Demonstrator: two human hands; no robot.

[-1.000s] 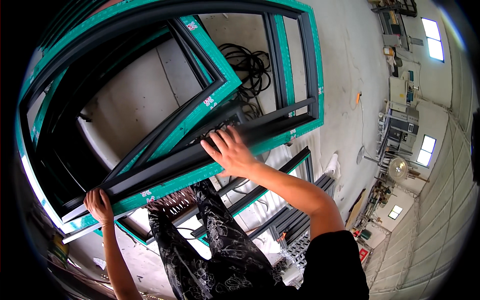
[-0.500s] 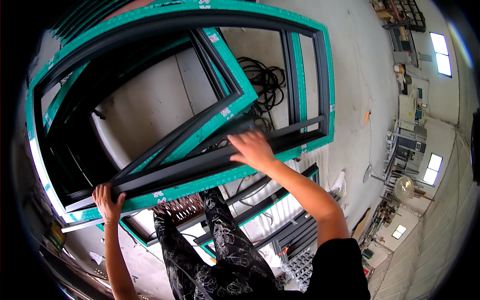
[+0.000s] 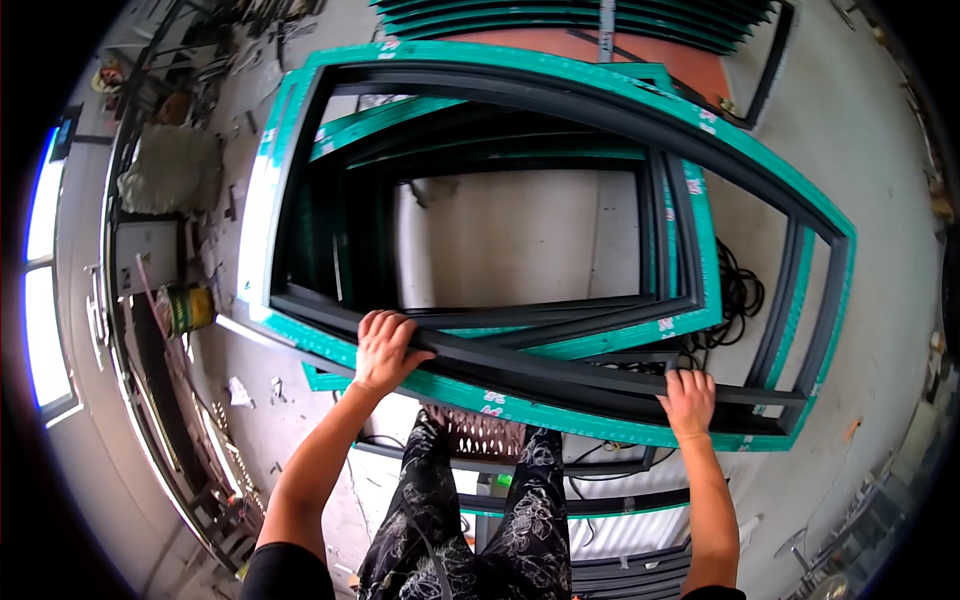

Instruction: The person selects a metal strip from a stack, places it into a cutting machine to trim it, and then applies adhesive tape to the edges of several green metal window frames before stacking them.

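A large window frame (image 3: 560, 100) of dark grey profile with teal film on its edges is held up in front of me, with a smaller sash frame (image 3: 690, 250) inside it. My left hand (image 3: 383, 348) grips the frame's near rail (image 3: 530, 375) toward its left end, fingers curled over the top. Farther right on the same rail, my right hand (image 3: 688, 400) holds on near the corner. Below the rail I see my legs in black patterned trousers (image 3: 480, 530).
More teal-edged frames lie on the concrete floor under my legs (image 3: 600, 505), and another stack stands at the top (image 3: 600, 15). A coil of black cable (image 3: 738, 290) lies behind the frame. A can (image 3: 185, 308) and a grey sack (image 3: 170, 170) sit at the left.
The frame has swung round from a tilted position to lie level across my front. Both hands stay on the near rail, and my right hand now sits nearer the right corner.
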